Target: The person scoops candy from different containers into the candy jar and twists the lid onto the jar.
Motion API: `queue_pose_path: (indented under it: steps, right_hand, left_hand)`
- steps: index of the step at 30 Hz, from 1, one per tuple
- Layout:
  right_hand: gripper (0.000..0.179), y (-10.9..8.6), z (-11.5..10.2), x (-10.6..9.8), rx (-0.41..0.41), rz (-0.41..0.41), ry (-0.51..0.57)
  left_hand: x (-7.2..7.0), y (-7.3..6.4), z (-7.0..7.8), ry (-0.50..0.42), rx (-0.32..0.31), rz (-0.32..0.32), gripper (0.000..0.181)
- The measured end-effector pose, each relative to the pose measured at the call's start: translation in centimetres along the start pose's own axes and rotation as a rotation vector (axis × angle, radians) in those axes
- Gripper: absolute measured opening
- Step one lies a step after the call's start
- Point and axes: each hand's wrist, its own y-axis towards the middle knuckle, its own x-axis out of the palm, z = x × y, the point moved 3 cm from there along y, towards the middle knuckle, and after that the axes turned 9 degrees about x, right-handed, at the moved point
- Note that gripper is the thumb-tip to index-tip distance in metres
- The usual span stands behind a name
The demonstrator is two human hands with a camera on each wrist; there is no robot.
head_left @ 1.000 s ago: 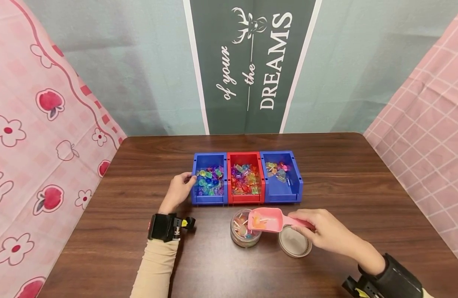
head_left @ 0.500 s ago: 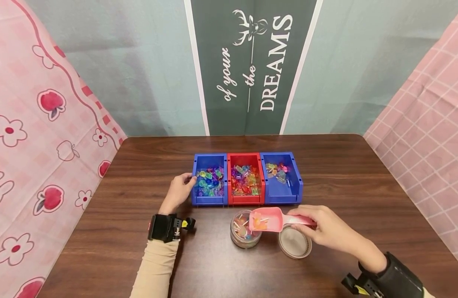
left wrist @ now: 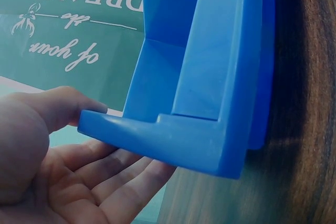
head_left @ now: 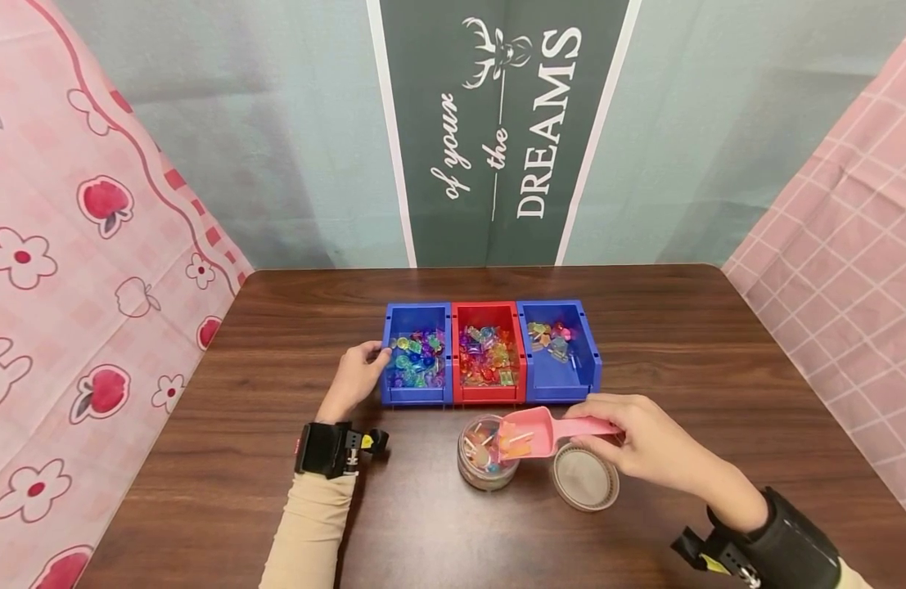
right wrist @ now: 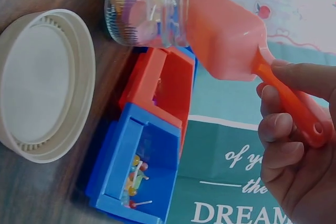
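My right hand (head_left: 647,438) grips the handle of a pink scoop (head_left: 537,423). Small orange pieces with white sticks lie in the scoop. Its front edge is over the right side of the mouth of a clear jar (head_left: 486,481), which holds several small candy-like pieces on sticks. In the right wrist view the scoop (right wrist: 226,35) shows its underside, with the fingers curled about the handle. My left hand (head_left: 355,380) holds the left side wall of the left blue bin (head_left: 416,396). The left wrist view shows the thumb on one face of that wall and the fingers on the other.
A red bin (head_left: 488,395) stands between the left blue bin and a right blue bin (head_left: 561,393). Colourful translucent pieces fill the first two; fewer, some on sticks, lie in the right one. A round lid (head_left: 585,478) lies right of the jar on the wooden table (head_left: 394,523).
My right hand has risen slightly, and the scoop now tilts with its front edge lower at the jar's mouth. The left hand and the bins stay in place.
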Motion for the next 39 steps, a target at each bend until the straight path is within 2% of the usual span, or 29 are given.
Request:
queue_pose_path:
  steps: [8,19,28,33,39]
  right_hand:
    - [0.021,0.34,-0.45,-0.45,0.012,-0.003,-0.010]
    - [0.022,-0.13,0.08,-0.71,0.046,-0.038,-0.038]
    - [0.028,-0.31,0.14,-0.71,0.048,-0.059,-0.109]
    - [0.024,-0.36,0.16,-0.72,0.068,-0.093,-0.138]
    - [0.024,-0.40,0.35,-0.92,0.057,-0.071,-0.170]
  left_hand:
    - [-0.11,-0.02,0.20,-0.004,0.000,-0.004,0.041]
    - [-0.14,-0.05,0.13,-0.010,-0.017,-0.018,0.041]
    - [-0.22,0.06,0.02,-0.010,-0.019,-0.022,0.042]
    - [-0.23,0.02,0.06,-0.011,-0.020,-0.019,0.042]
    - [-0.22,-0.01,0.24,-0.004,-0.009,-0.015,0.042]
